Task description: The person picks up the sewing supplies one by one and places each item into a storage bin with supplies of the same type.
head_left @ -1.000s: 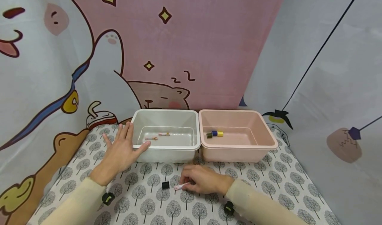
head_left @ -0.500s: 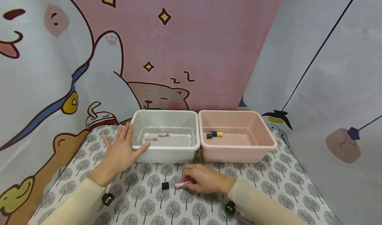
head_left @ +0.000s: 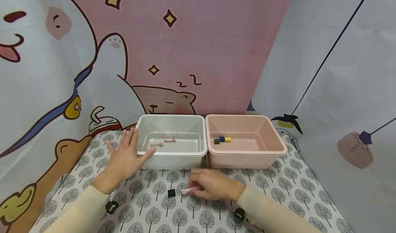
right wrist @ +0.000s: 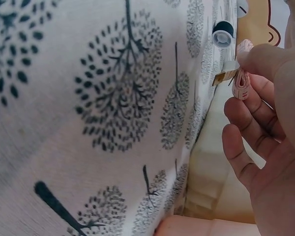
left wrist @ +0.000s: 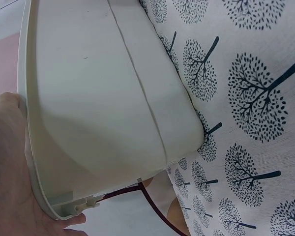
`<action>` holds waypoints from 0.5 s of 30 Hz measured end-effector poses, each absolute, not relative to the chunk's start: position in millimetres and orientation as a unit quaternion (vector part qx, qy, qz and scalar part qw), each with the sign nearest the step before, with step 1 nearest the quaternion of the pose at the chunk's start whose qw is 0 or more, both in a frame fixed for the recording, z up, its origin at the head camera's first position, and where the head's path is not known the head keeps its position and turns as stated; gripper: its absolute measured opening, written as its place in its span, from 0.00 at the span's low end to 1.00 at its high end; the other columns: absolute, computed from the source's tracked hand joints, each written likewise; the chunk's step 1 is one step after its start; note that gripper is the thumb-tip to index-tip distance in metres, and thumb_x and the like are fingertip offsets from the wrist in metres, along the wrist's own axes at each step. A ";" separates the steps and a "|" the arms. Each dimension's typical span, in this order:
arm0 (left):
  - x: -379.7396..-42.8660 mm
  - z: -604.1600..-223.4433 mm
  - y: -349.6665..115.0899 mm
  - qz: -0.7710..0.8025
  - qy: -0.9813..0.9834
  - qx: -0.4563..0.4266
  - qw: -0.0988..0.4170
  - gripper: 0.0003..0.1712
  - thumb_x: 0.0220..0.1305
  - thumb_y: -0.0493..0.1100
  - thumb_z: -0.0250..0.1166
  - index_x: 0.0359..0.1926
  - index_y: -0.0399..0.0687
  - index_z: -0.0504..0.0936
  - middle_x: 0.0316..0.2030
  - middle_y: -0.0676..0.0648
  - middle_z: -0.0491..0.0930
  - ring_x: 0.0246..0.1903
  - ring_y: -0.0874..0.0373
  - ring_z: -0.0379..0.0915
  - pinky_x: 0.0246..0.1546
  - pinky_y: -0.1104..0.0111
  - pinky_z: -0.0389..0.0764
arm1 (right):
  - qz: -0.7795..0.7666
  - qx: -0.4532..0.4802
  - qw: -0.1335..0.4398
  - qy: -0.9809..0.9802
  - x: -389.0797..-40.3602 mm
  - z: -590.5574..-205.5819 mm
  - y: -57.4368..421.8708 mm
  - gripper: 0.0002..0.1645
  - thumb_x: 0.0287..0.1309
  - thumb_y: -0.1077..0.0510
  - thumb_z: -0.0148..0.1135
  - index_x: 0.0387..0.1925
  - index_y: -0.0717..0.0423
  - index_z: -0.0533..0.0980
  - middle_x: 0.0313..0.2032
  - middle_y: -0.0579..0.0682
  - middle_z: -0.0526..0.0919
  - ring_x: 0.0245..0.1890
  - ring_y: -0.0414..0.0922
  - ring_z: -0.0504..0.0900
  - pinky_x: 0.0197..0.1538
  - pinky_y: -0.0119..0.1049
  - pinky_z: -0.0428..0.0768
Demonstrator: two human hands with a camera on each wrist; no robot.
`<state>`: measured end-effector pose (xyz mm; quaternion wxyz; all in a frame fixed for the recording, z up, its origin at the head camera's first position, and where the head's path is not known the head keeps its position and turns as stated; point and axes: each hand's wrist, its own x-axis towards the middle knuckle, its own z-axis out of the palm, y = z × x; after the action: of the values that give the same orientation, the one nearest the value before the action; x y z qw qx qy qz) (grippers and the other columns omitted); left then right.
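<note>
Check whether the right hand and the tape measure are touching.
Touching. The right wrist view shows the right hand pinching the folded tape measure between thumb and fingers.

Head view: two letter Zs readable, a small Z [head_left: 181, 84] and, up and to its right, a larger Z [head_left: 195, 80], both dark print on the pink backdrop [head_left: 229, 54] above the bear [head_left: 167, 97]. Right wrist view: tape [right wrist: 241, 88] has reddish marks, too small to read.

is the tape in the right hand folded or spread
Folded: the right wrist view shows the tape in layered loops, pinched by the right hand.
</note>
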<state>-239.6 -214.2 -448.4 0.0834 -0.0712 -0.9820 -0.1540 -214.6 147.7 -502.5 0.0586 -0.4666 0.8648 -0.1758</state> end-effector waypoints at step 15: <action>-238.3 -446.3 -213.3 -0.150 -0.983 -0.072 0.079 0.73 0.81 0.87 0.49 0.95 0.32 0.42 0.95 0.29 0.39 0.94 0.24 0.33 0.76 0.09 0.20 | -0.148 -0.484 0.018 0.862 -210.5 -484.8 145.6 0.07 0.78 0.50 0.77 0.52 0.45 0.91 0.47 0.38 0.89 0.42 0.24 0.80 0.49 0.15 0.81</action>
<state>-238.3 -213.3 -446.3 0.0788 -0.0721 -0.9829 -0.1497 -210.5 145.6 -484.8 0.0185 -0.4837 0.8624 -0.1482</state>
